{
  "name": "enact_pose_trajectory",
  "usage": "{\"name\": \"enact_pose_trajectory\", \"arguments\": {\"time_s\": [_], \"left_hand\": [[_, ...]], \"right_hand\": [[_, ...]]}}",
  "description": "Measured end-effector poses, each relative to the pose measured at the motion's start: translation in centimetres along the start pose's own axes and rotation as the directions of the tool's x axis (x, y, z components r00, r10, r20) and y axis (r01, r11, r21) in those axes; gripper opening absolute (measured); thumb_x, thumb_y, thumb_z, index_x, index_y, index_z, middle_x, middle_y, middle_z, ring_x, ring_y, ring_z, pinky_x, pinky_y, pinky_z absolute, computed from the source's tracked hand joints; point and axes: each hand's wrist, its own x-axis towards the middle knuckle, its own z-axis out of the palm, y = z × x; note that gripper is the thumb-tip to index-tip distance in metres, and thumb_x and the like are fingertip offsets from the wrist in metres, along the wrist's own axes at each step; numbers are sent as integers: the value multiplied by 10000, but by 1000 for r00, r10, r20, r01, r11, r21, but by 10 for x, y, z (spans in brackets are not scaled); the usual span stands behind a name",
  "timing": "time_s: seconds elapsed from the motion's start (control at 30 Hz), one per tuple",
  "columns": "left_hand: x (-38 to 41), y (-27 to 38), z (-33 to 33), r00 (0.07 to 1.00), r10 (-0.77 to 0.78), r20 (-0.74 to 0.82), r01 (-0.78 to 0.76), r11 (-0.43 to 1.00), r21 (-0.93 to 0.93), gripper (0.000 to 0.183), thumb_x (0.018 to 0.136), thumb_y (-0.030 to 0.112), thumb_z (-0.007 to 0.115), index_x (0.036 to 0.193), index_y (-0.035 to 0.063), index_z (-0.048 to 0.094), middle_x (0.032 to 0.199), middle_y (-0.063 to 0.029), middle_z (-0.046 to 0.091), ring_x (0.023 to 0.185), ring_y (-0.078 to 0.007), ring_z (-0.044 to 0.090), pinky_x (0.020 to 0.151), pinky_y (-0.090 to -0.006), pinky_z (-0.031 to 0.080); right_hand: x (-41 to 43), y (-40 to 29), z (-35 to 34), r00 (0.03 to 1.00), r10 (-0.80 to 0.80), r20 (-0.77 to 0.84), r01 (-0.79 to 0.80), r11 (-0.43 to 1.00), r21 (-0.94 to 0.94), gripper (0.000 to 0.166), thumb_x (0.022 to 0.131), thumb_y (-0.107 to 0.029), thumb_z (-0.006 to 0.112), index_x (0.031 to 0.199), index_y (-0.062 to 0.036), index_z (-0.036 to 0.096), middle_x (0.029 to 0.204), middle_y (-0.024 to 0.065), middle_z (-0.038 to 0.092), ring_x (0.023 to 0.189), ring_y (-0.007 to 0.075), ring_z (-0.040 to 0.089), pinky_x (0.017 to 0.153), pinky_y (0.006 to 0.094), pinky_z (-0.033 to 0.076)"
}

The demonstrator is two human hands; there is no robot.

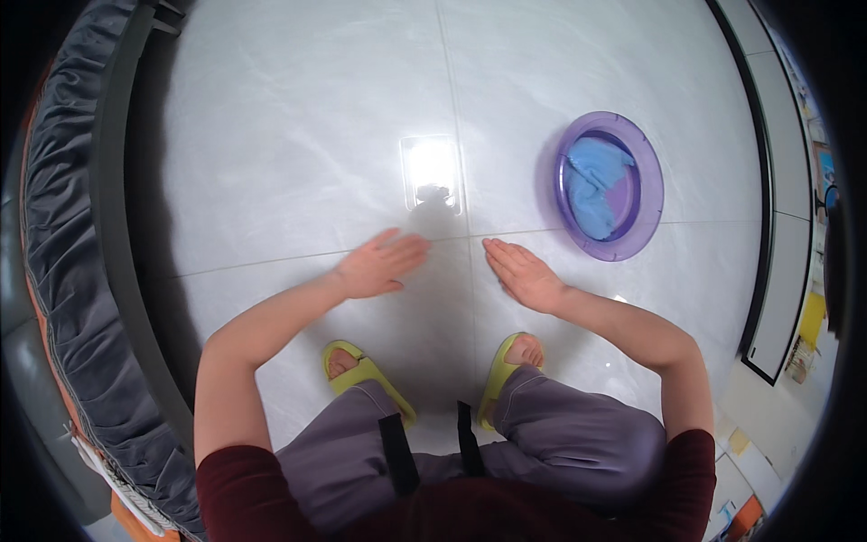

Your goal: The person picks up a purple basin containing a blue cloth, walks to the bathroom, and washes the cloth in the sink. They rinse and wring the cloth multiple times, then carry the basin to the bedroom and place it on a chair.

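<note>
My left hand (385, 263) is held out over the pale tiled floor (305, 149), empty, blurred, with its thumb spread from the fingers. Opposite it, my right hand (521, 274) is stretched flat and also holds nothing; its fingers lie side by side. A gap separates the two sets of fingertips. Beyond my right hand, a purple plastic basin (649, 186) stands on the floor. Inside it lies a crumpled light-blue cloth (593, 183). Neither hand touches the basin or the cloth.
Yellow-green slippers (372, 372) are on my feet below the hands. Along the left runs a seat or bed with a grey frame (122, 203) and gathered dark fabric (64, 271). A low cabinet (789, 169) with black edging borders the right. A ceiling light reflects off the tiles.
</note>
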Motion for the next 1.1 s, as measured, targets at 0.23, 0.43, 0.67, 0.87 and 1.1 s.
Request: {"name": "enact_pose_trajectory", "arguments": {"time_s": [0.23, 0.43, 0.67, 0.87, 1.1], "left_hand": [[26, -7, -7, 834, -514, -201, 492, 857, -151, 721, 862, 428, 496, 1374, -18, 254, 1466, -144, 188, 1371, -263, 124, 1103, -445, 104], [84, 16, -4, 887, -346, -307, 276, 928, -249, 742, 824, 421, 542, 1345, -44, 289, 1451, -168, 217, 1358, -277, 171, 1094, -449, 142], [11, 0, 10, 992, -38, -118, 25, 994, -110, 769, 812, 433, 548, 1363, -25, 267, 1458, -150, 213, 1358, -246, 189, 1096, -421, 159], [38, -14, -3, 777, -520, -355, 480, 854, -201, 799, 799, 438, 566, 1358, -43, 258, 1450, -167, 220, 1355, -274, 184, 1094, -433, 161], [80, 35, 11, 936, 27, -352, -129, 955, -268, 762, 776, 359, 621, 1332, -45, 292, 1442, -171, 234, 1337, -285, 230, 1086, -412, 216]], "right_hand": [[-3, -23, -5, 996, -78, 38, 74, 993, 93, 579, 728, -39, 573, 1268, 53, 388, 1362, 208, 337, 1236, 330, 374, 1016, 401, 333], [2, -30, -4, 989, -145, 11, 144, 986, 81, 525, 715, -28, 568, 1216, 65, 440, 1321, 209, 386, 1197, 319, 411, 994, 406, 349], [-7, -35, -5, 995, -101, 20, 98, 988, 123, 473, 745, -49, 567, 1196, 47, 461, 1290, 182, 422, 1187, 298, 420, 984, 388, 357], [-24, -32, 5, 990, -102, 102, 93, 992, 85, 468, 752, -86, 578, 1190, 37, 468, 1272, 163, 437, 1177, 282, 424, 976, 370, 357], [-15, -29, 10, 987, -91, 131, 79, 992, 96, 440, 761, -101, 576, 1175, 20, 488, 1269, 139, 449, 1169, 256, 438, 944, 364, 385]]}}
